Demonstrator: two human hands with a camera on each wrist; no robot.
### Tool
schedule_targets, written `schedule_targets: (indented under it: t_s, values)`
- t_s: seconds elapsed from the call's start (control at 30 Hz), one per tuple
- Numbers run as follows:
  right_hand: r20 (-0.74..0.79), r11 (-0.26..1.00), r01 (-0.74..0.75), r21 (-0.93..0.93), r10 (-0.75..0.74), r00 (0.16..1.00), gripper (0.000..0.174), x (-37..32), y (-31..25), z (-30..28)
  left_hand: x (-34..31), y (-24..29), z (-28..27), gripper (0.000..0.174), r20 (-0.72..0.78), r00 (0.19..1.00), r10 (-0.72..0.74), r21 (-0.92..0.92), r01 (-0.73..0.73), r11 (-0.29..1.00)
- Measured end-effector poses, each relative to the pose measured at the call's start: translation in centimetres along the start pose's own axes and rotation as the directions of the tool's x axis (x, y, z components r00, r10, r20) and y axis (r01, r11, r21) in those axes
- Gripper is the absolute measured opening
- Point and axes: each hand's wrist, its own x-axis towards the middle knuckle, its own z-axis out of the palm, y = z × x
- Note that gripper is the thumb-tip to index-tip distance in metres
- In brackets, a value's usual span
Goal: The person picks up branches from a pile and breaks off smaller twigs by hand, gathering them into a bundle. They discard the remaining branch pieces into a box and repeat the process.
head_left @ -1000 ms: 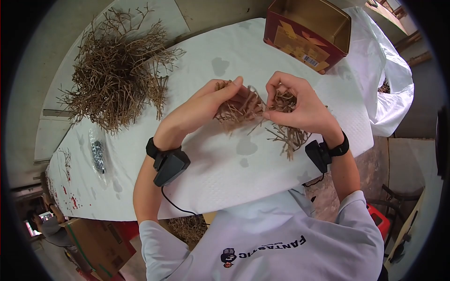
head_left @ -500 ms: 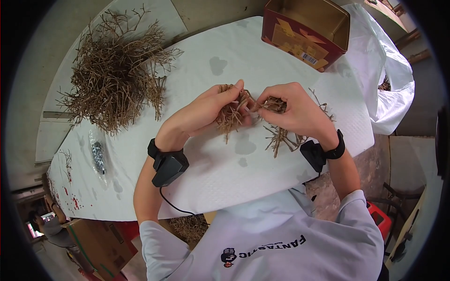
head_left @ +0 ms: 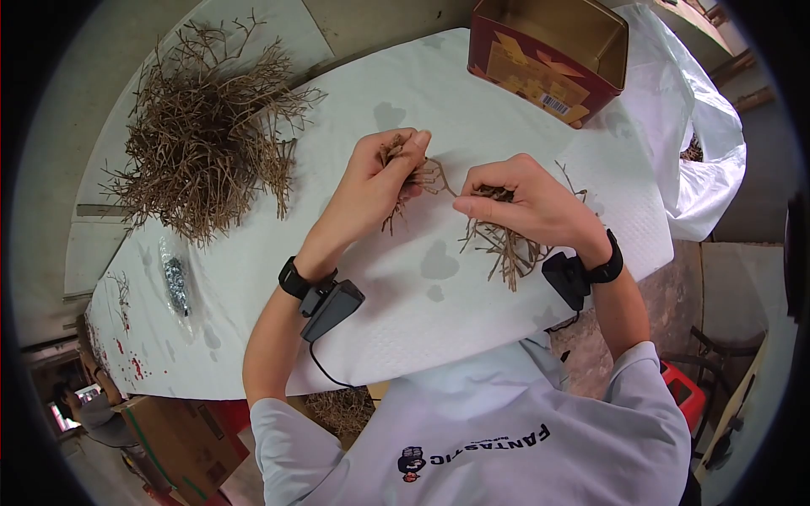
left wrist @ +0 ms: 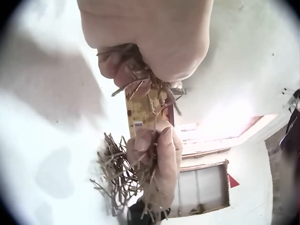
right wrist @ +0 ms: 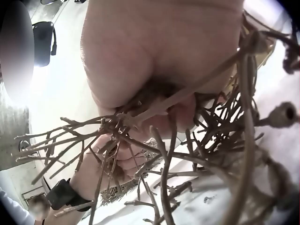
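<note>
The left hand now draws its twig clump left and farther away, apart from the right hand and its bundle.

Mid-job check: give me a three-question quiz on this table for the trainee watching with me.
1. True or false: the red tin has its lid on.
2. Choose: the left hand grips A) a twig clump, B) a knife, C) a cloth.
3. Fill in: the big loose twig pile lies on the person's ___ side.
Key: 1 false, the tin stands open. 2 A. 3 left; the right hand grips a second twig bundle.
</note>
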Motion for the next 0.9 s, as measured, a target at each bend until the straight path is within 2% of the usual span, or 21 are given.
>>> schedule_targets:
  t_s: [0.17,0.27,0.3,0.43,0.53,0.57,0.67,0.73,0.77,0.8,0.83,0.87,0.9]
  values:
    - [-0.010,1.000,0.002,-0.011,-0.002,1.000,0.028,0.0,0.6,0.1,-0.4,0.8,0.4,0.043,0.071,0.996,0.063,0.084,-0.069,0.994]
    - [0.012,0.994,0.063,-0.085,-0.062,0.998,0.028,0.1,0.4,0.1,-0.9,0.6,0.4,0.050,0.068,0.990,-0.126,0.253,0.105,0.962]
    - [0.015,0.994,0.063,-0.084,-0.062,0.998,0.028,0.1,0.3,0.1,-0.9,0.5,0.2,0.050,0.065,0.990,-0.128,0.251,0.108,0.962]
    - [-0.001,0.995,0.068,-0.069,-0.068,0.998,0.027,0.1,0.1,0.2,-0.5,-0.3,-0.6,0.055,0.078,0.996,-0.045,0.297,0.020,0.955]
    - [0.001,0.991,0.075,-0.109,-0.076,0.997,0.026,0.2,0.0,0.3,-0.2,-0.8,-1.5,0.047,0.110,0.985,0.135,0.251,-0.159,0.955]
    - [0.004,0.991,0.077,-0.111,-0.077,0.997,0.026,0.3,-0.1,0.2,-0.1,-0.6,-1.7,0.047,0.108,0.985,0.136,0.250,-0.160,0.955]
    - [0.004,0.994,0.056,-0.094,-0.056,0.998,0.024,0.2,-0.4,0.2,0.2,-0.1,-2.6,0.034,0.192,0.961,0.199,0.440,-0.266,0.858]
    - [0.007,0.995,0.060,-0.082,-0.060,0.998,0.024,-0.6,0.1,-1.0,0.2,0.1,-4.1,0.028,0.066,0.917,0.394,0.546,-0.364,0.755]
    - [0.016,0.995,0.072,-0.070,-0.071,0.997,0.024,-0.9,0.5,-1.9,0.5,-0.2,-6.8,0.031,-0.114,0.869,0.482,0.586,-0.333,0.739]
    - [0.019,0.995,0.083,-0.055,-0.082,0.996,0.024,-0.8,0.8,-2.3,0.5,-0.4,-9.9,0.035,-0.278,0.782,0.558,0.622,-0.295,0.725]
    - [0.010,0.995,0.081,-0.052,-0.081,0.997,0.024,-0.5,1.0,-2.3,-0.7,1.2,-11.6,0.045,-0.381,0.787,0.486,0.579,-0.207,0.789]
    - [-0.048,0.998,0.043,0.047,-0.041,0.998,0.025,-0.2,1.3,-2.0,-1.4,2.7,-12.2,0.054,-0.473,0.783,0.404,0.522,-0.120,0.845]
    - [-0.097,0.990,0.013,0.143,0.001,0.995,0.026,0.1,1.7,-1.8,-1.0,2.7,-12.1,0.054,-0.466,0.787,0.405,0.520,-0.126,0.845]
